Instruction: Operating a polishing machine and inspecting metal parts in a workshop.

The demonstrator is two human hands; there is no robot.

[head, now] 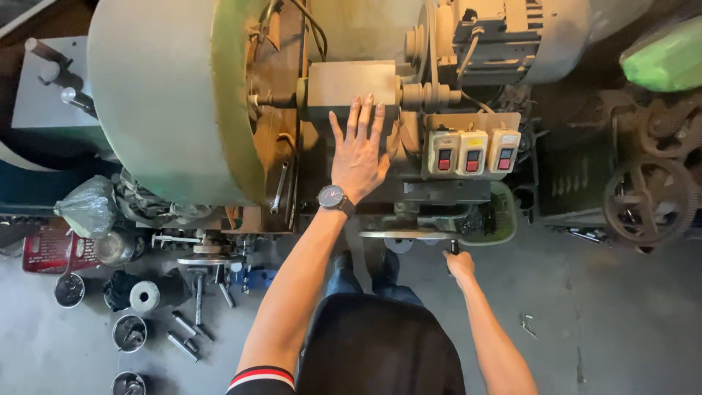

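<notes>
We see the left hand (360, 150) laid flat, fingers spread wide and pointing toward the top of the frame, on the machine housing (351, 84) at upper centre; it grips nothing, and a dark wristwatch (336, 198) sits on its wrist. The right hand (461, 265), just right of centre and lower, is closed around a short dark handle (454, 247) whose long axis runs up and down in the frame, its far end pointing up toward the machine. Above it and to the right we note three switch boxes (472, 151) in a row, each with a red button. A large pale drum (168, 95) fills the upper left. The floor (629, 322) is grey concrete; at lower left, metal cups (129, 333) and loose bolts (183, 340) lie scattered. A spoked wheel (647, 197) stands at the right edge.
</notes>
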